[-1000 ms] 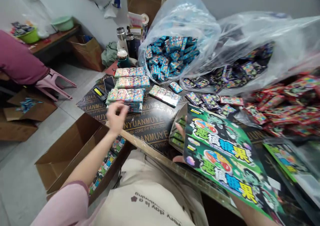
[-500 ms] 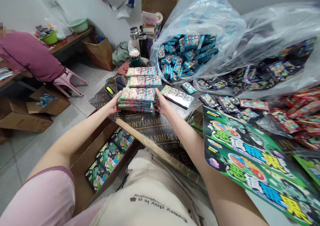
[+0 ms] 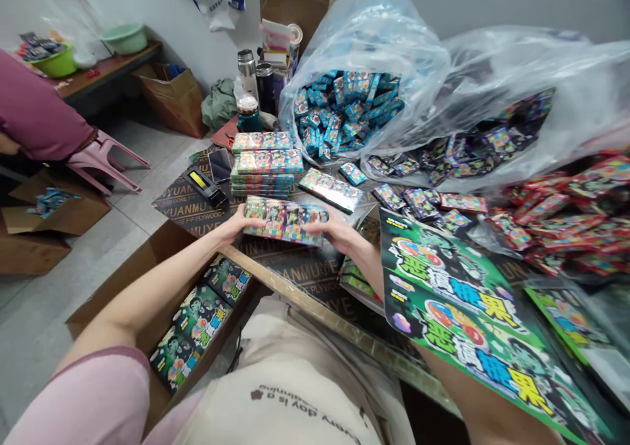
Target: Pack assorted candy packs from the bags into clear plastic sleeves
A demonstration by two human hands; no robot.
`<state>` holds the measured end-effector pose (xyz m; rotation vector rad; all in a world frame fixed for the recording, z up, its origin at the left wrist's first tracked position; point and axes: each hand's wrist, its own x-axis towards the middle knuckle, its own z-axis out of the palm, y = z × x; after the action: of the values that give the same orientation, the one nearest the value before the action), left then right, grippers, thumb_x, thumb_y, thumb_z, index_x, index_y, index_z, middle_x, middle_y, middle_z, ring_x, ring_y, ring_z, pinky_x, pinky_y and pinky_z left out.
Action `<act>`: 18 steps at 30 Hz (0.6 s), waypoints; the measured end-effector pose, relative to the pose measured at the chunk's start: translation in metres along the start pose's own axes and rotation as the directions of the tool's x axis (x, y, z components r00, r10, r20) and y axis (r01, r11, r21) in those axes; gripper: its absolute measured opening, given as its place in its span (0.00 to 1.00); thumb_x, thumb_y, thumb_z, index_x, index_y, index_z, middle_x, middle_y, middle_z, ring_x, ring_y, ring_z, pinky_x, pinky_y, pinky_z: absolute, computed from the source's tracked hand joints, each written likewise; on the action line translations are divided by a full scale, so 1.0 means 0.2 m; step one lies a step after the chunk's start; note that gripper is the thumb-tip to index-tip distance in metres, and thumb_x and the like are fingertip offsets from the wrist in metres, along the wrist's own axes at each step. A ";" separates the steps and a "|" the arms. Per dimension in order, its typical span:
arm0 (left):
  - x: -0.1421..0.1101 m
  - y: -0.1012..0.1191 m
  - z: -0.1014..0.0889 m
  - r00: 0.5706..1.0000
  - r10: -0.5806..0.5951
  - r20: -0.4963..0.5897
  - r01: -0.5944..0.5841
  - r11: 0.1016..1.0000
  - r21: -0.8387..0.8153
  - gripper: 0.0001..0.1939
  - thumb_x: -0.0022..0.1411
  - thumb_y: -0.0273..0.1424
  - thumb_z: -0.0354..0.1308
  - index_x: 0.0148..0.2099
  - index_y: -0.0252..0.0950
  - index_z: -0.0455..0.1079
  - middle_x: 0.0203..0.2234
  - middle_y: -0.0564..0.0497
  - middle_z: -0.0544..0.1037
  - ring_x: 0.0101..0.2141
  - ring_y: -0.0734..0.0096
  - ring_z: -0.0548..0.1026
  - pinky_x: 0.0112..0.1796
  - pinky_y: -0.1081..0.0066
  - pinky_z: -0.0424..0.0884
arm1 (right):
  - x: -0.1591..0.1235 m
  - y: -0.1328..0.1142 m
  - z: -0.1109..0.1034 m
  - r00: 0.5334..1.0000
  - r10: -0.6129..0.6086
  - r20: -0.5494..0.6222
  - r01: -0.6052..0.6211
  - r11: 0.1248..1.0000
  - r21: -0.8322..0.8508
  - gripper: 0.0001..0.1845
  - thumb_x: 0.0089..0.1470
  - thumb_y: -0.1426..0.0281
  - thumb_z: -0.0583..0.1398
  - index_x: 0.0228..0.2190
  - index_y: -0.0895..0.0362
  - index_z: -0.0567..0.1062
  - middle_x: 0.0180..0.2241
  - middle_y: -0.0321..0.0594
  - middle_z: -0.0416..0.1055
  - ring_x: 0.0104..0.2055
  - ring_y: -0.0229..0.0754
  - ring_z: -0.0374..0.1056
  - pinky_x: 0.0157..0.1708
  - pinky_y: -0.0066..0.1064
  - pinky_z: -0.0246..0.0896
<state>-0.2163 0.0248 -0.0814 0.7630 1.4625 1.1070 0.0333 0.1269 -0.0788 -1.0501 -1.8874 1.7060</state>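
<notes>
My left hand (image 3: 241, 226) and my right hand (image 3: 335, 230) grip the two ends of a long, colourful candy pack (image 3: 284, 219). Their thumbs lie over its near face, and whether several packs are layered there I cannot tell. Just beyond it, similar flat candy packs (image 3: 266, 163) are piled on the dark printed tabletop. A silver-edged pack (image 3: 331, 190) lies to the right of the piles. Close to my right forearm is an open box (image 3: 361, 275), partly hidden by green printed cardboard (image 3: 443, 261).
Clear plastic bags hold blue packets (image 3: 352, 107) and purple packets (image 3: 477, 146); red packets (image 3: 566, 209) heap at right. Below my left arm, a carton (image 3: 167, 241) contains green boxes (image 3: 197, 327). A phone (image 3: 220, 165) and bottles (image 3: 247, 71) stand beyond. Someone sits on a pink stool (image 3: 105, 153).
Both hands have come from the front pile toward my body, carrying a pack and tilting its printed face toward me. Other packs stay piled behind. The view has shifted slightly right.
</notes>
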 end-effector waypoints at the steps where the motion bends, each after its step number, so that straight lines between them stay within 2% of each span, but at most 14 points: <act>1: -0.02 -0.04 0.02 0.997 0.074 0.001 -0.074 0.997 -0.007 0.55 0.33 0.35 0.75 0.62 0.37 0.53 0.56 0.39 0.68 0.54 0.53 0.70 0.54 0.55 0.65 | -0.06 0.00 -0.01 1.000 -0.030 0.003 0.030 0.998 -0.050 0.52 0.36 0.51 0.66 0.59 0.58 0.57 0.55 0.53 0.64 0.52 0.54 0.65 0.49 0.45 0.62; 3: -0.05 -0.11 0.04 0.978 0.202 0.047 -0.204 0.978 0.036 0.65 0.32 0.36 0.75 0.67 0.40 0.41 0.61 0.38 0.61 0.59 0.50 0.64 0.58 0.53 0.60 | -0.15 -0.01 -0.05 0.995 -0.095 0.020 0.097 0.963 -0.252 0.64 0.32 0.50 0.68 0.64 0.55 0.45 0.63 0.54 0.51 0.63 0.58 0.52 0.57 0.48 0.54; 4: -0.07 -0.14 0.05 0.964 0.252 0.086 -0.259 0.962 0.083 0.68 0.32 0.37 0.76 0.68 0.41 0.36 0.63 0.38 0.57 0.61 0.48 0.60 0.59 0.52 0.57 | -0.19 -0.02 -0.07 0.992 -0.121 0.029 0.123 0.914 -0.386 0.68 0.31 0.49 0.69 0.65 0.54 0.41 0.65 0.54 0.44 0.66 0.60 0.45 0.59 0.52 0.49; 6: -0.08 -0.18 0.05 0.933 0.319 0.165 -0.349 0.916 0.200 0.71 0.34 0.40 0.75 0.69 0.42 0.29 0.66 0.37 0.51 0.64 0.47 0.54 0.62 0.50 0.50 | -0.23 -0.05 -0.09 0.987 -0.147 0.064 0.154 0.761 -0.630 0.71 0.28 0.47 0.70 0.66 0.51 0.39 0.67 0.55 0.36 0.68 0.65 0.33 0.60 0.60 0.38; 8: -0.07 -0.20 0.05 0.903 0.364 0.230 -0.422 0.854 0.305 0.74 0.34 0.42 0.75 0.70 0.42 0.25 0.67 0.36 0.46 0.65 0.46 0.50 0.63 0.49 0.46 | -0.23 -0.09 -0.08 0.978 -0.171 0.122 0.201 0.594 -0.779 0.72 0.27 0.46 0.70 0.66 0.49 0.40 0.68 0.56 0.32 0.68 0.69 0.29 0.59 0.64 0.32; 10: -0.06 -0.22 0.05 0.876 0.386 0.290 -0.476 0.792 0.383 0.75 0.35 0.45 0.74 0.69 0.42 0.22 0.67 0.35 0.41 0.66 0.44 0.46 0.63 0.48 0.43 | -0.20 -0.12 -0.05 0.958 -0.190 0.216 0.281 0.466 -0.839 0.72 0.27 0.45 0.70 0.66 0.48 0.41 0.67 0.58 0.34 0.68 0.71 0.31 0.58 0.65 0.31; 12: -0.04 -0.22 0.05 0.860 0.374 0.347 -0.503 0.733 0.458 0.75 0.35 0.47 0.73 0.69 0.42 0.20 0.68 0.36 0.36 0.66 0.42 0.42 0.63 0.46 0.42 | -0.15 -0.12 -0.02 0.936 -0.191 0.297 0.349 0.379 -0.857 0.72 0.27 0.44 0.69 0.66 0.49 0.41 0.66 0.60 0.41 0.66 0.73 0.38 0.57 0.66 0.32; 15: 0.00 -0.24 0.04 0.848 0.322 0.421 -0.522 0.644 0.560 0.77 0.33 0.48 0.73 0.69 0.41 0.18 0.68 0.36 0.30 0.66 0.40 0.35 0.62 0.43 0.36 | -0.09 -0.09 0.01 0.914 -0.205 0.350 0.400 0.312 -0.862 0.71 0.28 0.43 0.68 0.66 0.50 0.42 0.59 0.60 0.54 0.59 0.69 0.52 0.55 0.63 0.38; 18: 0.05 -0.27 0.07 0.849 0.293 0.440 -0.522 0.595 0.611 0.78 0.32 0.47 0.74 0.69 0.39 0.18 0.68 0.35 0.32 0.66 0.39 0.36 0.62 0.42 0.34 | -0.09 -0.08 0.04 0.915 -0.221 0.338 0.393 0.288 -0.874 0.68 0.29 0.44 0.69 0.66 0.50 0.45 0.58 0.59 0.55 0.56 0.68 0.54 0.53 0.58 0.44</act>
<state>-0.1989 0.0171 -0.1344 1.8371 1.4785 0.6549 0.0355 0.1089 -0.0620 -0.7276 -3.0231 0.3024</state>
